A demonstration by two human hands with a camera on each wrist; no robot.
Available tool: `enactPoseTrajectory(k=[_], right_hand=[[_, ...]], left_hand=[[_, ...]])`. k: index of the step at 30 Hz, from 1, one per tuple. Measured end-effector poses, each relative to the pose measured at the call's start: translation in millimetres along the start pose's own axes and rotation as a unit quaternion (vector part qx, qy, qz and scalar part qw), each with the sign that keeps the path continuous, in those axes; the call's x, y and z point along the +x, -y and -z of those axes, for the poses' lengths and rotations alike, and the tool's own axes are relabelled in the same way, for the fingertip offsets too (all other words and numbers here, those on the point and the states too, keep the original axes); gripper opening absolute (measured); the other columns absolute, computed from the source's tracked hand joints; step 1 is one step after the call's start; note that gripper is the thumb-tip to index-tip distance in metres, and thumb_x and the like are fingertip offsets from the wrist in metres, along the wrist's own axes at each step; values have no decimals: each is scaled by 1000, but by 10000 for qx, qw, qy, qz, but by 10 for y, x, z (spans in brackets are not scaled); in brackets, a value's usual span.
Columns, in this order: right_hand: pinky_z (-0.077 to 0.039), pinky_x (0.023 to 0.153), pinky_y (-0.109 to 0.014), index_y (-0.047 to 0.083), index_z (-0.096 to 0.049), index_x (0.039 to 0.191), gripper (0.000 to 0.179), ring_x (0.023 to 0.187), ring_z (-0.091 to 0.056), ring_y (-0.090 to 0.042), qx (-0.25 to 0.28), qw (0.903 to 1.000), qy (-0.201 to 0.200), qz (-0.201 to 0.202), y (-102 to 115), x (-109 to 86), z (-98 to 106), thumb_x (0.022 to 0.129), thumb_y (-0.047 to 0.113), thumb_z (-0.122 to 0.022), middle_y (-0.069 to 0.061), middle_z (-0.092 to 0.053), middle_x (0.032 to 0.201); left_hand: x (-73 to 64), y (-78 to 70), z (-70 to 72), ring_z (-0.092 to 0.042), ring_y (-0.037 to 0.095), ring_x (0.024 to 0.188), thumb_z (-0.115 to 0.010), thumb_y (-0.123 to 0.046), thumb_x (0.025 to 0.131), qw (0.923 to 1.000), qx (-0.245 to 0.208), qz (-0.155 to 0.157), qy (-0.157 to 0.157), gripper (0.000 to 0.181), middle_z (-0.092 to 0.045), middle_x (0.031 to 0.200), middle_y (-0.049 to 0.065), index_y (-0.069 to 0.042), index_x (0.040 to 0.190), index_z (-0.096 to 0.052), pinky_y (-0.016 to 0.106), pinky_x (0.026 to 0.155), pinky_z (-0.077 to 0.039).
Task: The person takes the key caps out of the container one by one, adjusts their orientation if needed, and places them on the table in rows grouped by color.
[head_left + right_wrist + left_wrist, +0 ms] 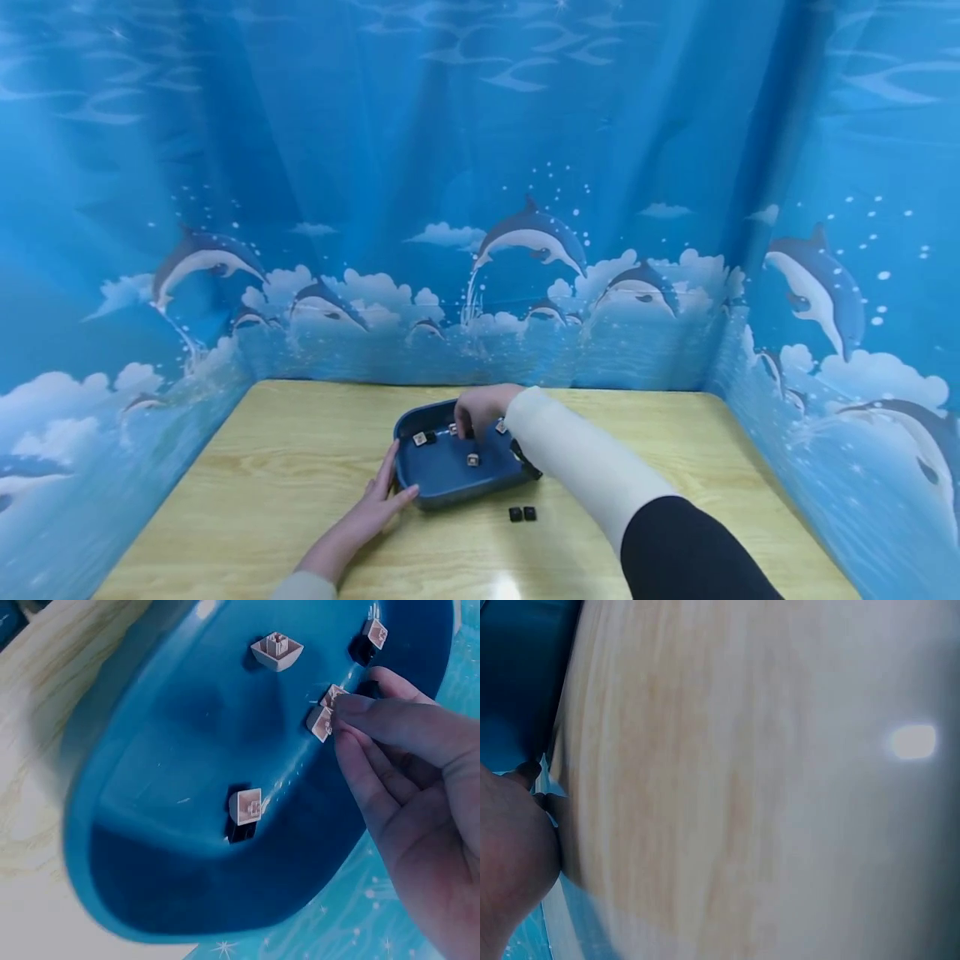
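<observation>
Several small keycaps lie in a dark blue tray (442, 479), some with their pale hollow undersides up and others black. My right hand (483, 408) reaches over the tray's far side. Its thumb and fingertips pinch a keycap (334, 695), and another keycap (320, 723) sits right beside it. A lone upturned keycap (277, 651) lies apart on the tray floor. At the tray's left front corner, my left hand (375, 500) rests with straight fingers along the left side and thumb stretched at the front rim. Its fingers are mostly hidden in the left wrist view.
Two black keycaps (522, 514) lie side by side on the wood-grain table (300, 450), in front of the tray. A blue curtain (420, 208) printed with dolphins surrounds the table's back and sides.
</observation>
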State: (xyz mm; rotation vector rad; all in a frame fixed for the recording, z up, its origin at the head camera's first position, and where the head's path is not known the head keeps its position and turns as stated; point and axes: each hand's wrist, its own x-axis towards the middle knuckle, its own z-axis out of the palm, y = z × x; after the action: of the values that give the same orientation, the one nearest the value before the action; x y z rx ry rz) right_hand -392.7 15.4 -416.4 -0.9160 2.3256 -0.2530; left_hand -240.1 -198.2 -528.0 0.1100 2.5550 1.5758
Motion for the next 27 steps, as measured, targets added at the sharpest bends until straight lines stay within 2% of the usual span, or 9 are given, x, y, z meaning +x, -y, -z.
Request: enactPoseTrajectory(k=[5,8,11,15,22,27], right_hand=[[-55,81,-46,7,-74,102,23,83,-63,-13,178,9997,-86,162,-76,-104,14,84,-7,-71,7,-66,89],[-55,78,-47,5,-73,101,21,77,-61,-13,294,9992,-148,244,-143,-167,-5,83,-7,-71,5,-66,87],[-55,68,-40,3,-72,100,21,71,-56,-12,422,9984,-225,317,-207,-255,-27,82,-8,-72,3,-65,85],[-48,58,-28,4,-73,99,20,69,-53,-10,450,9975,-378,397,-275,-401,-67,82,-6,-73,3,-64,83],[-52,63,-27,3,-72,99,19,74,-57,-11,776,9909,-765,785,-353,-627,-151,82,-6,-73,5,-65,85],[-53,69,-26,5,-73,99,19,80,-60,-9,900,9865,-1065,856,-419,-817,-235,82,-4,-74,8,-64,90]], left_hand=[[-5,-4,12,-3,51,141,-60,-31,97,10000,18,-21,-19,86,-14,154,30,-17,158,0,68,107,8],[-1,4,13,0,53,140,-59,-32,98,10000,46,-11,-23,86,-15,153,32,-17,158,0,70,106,7],[7,4,4,2,54,139,-60,-32,97,10000,-20,11,-11,87,-14,153,33,-18,158,1,71,105,8],[15,17,-11,5,54,139,-60,-35,97,9999,-86,102,67,89,-12,154,31,-21,158,3,71,104,9],[26,29,24,2,53,140,-58,-33,98,10000,69,40,57,87,-11,155,30,-20,157,4,72,105,5],[21,1,19,5,55,139,-58,-33,98,9999,68,32,114,88,-10,154,31,-19,157,5,73,105,4]])
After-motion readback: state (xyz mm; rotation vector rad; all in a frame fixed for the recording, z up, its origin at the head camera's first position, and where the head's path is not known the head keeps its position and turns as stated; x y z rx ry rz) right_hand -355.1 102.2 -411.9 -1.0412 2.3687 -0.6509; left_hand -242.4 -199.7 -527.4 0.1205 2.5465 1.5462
